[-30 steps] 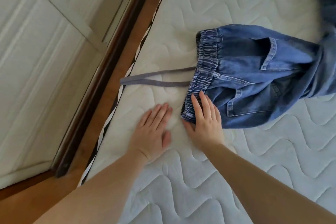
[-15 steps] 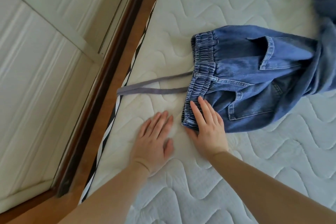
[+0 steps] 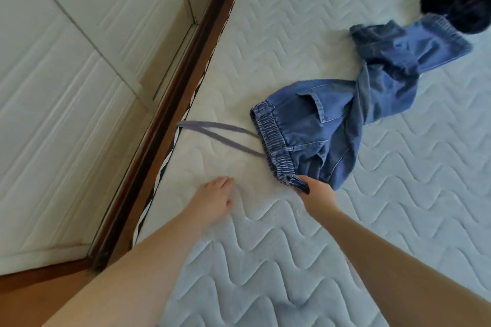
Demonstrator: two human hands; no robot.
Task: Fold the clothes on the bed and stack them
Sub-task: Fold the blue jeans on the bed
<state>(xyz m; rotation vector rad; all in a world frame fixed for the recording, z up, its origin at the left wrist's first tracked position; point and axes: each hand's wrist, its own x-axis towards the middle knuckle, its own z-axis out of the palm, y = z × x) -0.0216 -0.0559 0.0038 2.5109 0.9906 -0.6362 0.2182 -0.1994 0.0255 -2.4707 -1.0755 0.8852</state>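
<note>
Right hand (image 3: 317, 195) grips crumpled denim jeans (image 3: 318, 130) by the elastic waistband; left hand (image 3: 215, 200) rests flat on quilted mattress (image 3: 292, 260).

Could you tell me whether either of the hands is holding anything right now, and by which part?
The right hand grips the jeans at the near end of the waistband; the left hand holds nothing.
</note>
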